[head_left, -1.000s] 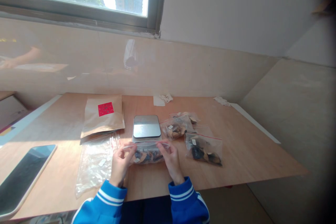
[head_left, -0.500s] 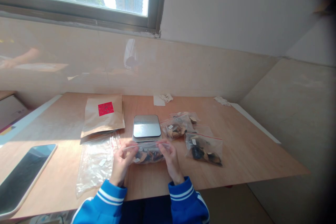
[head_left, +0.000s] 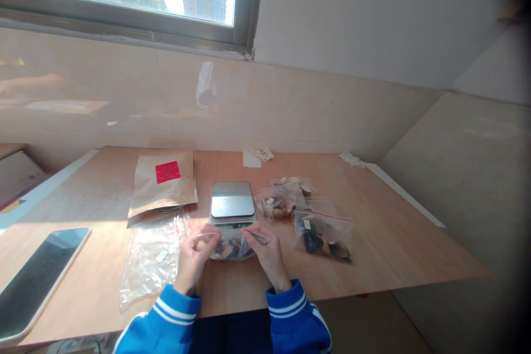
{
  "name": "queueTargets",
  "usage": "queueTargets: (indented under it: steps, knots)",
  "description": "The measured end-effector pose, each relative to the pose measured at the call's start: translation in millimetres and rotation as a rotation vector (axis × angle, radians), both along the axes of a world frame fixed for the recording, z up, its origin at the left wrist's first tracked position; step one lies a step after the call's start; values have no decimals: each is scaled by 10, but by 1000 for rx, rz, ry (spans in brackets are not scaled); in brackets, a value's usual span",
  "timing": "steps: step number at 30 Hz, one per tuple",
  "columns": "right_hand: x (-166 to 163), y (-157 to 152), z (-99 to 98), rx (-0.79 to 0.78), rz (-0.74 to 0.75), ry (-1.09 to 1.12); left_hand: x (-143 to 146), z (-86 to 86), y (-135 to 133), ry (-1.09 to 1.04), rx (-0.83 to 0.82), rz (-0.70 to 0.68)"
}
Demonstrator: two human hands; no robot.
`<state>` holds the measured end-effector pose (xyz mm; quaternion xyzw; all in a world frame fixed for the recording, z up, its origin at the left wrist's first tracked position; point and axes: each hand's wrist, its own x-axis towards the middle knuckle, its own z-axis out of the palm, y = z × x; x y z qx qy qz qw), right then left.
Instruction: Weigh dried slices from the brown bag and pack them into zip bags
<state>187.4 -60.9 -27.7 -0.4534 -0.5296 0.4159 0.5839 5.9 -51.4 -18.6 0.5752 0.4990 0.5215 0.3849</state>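
My left hand [head_left: 194,259] and my right hand [head_left: 267,254] both pinch the top strip of a small clear zip bag [head_left: 232,244] of dark and tan dried pieces. The bag is held just above the wooden table [head_left: 373,243], in front of a small steel-topped scale [head_left: 231,200]. My fingers sit close together along the bag's seal, thumbs toward me. Both sleeves are blue with white stripes.
Two more filled zip bags [head_left: 322,234] [head_left: 279,201] lie right of the scale. A stack of empty clear bags [head_left: 151,257] lies to the left, behind it a brown paper pouch [head_left: 164,181] with a red label. A phone [head_left: 37,276] lies far left. Crumpled paper [head_left: 257,156] sits by the wall.
My two hands have slid closer together along the bag's top strip, and the bag has shifted slightly. The other things on the table are unmoved.
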Motion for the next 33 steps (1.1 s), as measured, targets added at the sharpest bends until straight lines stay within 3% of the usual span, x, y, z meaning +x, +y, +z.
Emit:
queueTargets:
  steps: [7, 15, 22, 33]
  knots:
    - [-6, 0, 7, 19, -8, -7, -11, -20, -9, 5, -21, 35]
    - [-4, -36, 49, -23, 43, -10, 7, 29, -23, -37, -78, -121]
    - [0, -44, 52, 30, 88, -66, 37, 104, -32, -34, -52, -95]
    - [-42, -35, 14, 97, 0, -114, 46, 77, -53, -2, -34, -79]
